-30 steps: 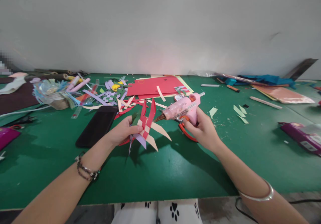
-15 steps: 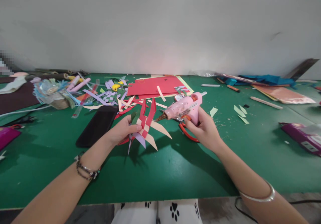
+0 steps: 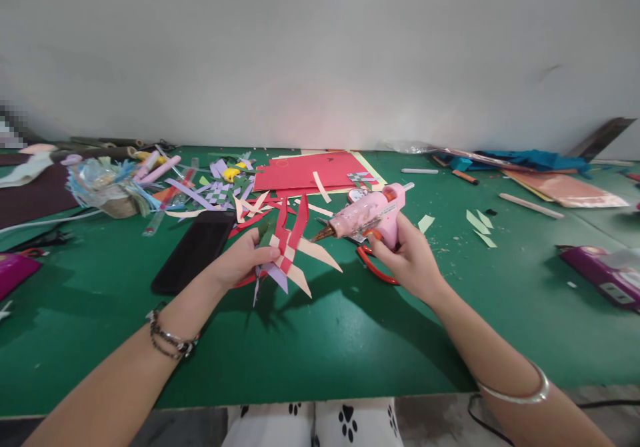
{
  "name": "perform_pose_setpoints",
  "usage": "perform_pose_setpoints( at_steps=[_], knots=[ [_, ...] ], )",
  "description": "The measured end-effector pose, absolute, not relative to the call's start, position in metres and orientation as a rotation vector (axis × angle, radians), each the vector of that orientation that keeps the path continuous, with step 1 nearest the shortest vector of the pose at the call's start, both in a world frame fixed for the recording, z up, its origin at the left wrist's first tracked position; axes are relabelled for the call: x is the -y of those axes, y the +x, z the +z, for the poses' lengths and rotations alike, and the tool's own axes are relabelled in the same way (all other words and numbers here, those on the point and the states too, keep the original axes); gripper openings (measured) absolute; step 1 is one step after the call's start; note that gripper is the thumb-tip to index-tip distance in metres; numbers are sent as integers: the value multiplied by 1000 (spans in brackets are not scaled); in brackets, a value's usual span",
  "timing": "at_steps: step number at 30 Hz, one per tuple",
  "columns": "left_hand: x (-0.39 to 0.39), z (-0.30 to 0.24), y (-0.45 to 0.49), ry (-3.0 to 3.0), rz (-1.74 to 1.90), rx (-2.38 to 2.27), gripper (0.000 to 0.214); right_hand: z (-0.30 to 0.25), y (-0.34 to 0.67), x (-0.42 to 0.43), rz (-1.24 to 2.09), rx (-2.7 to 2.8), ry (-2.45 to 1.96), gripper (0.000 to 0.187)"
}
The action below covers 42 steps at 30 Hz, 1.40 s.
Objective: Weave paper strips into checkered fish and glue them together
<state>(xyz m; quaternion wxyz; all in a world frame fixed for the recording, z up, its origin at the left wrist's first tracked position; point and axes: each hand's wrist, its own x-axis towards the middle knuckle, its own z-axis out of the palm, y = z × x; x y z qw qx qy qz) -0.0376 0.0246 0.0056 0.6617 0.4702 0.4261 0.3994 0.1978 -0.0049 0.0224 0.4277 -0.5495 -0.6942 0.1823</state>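
A woven paper-strip piece (image 3: 286, 250) in red, cream, purple and green is pinched in my left hand (image 3: 245, 258), its pointed strip ends fanning out above the table. My right hand (image 3: 413, 253) grips a pink hot glue gun (image 3: 367, 215) by its handle, with a finger at the orange trigger. The nozzle points left, close to the strips; whether it touches them I cannot tell. Below the gun, orange-handled scissors (image 3: 376, 267) lie partly hidden by my right hand. A black phone (image 3: 193, 253) lies on the table behind my left wrist.
Red paper sheets (image 3: 305, 170) lie at the back, with loose paper strips (image 3: 220, 190) left of them. A bundle of blue frayed material (image 3: 107, 183) stands farther left. Pale green scraps (image 3: 480, 223), a wooden stick (image 3: 531, 205) and a purple power strip (image 3: 600, 275) are at right.
The woven paper piece in my left hand has shifted and turned slightly to the left. The glue gun has moved a little to the right, its nozzle slightly farther from the red strips.
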Motion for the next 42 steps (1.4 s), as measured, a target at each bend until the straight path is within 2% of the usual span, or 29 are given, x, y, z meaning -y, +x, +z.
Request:
perform_pose_setpoints(
  at_steps=[10,20,30,42],
  knots=[
    [-25,8,-38,1074,901,-930,43,21,199,5,469,1724,-1415,12],
    [-27,5,-39,1107,893,-912,37,22,199,6,444,1733,-1392,10],
    [-26,5,-39,1066,895,-900,44,24,198,6,438,1728,-1370,11],
    [-26,7,-38,1041,906,-935,40,23,199,6,426,1735,-1357,10]
  ],
)
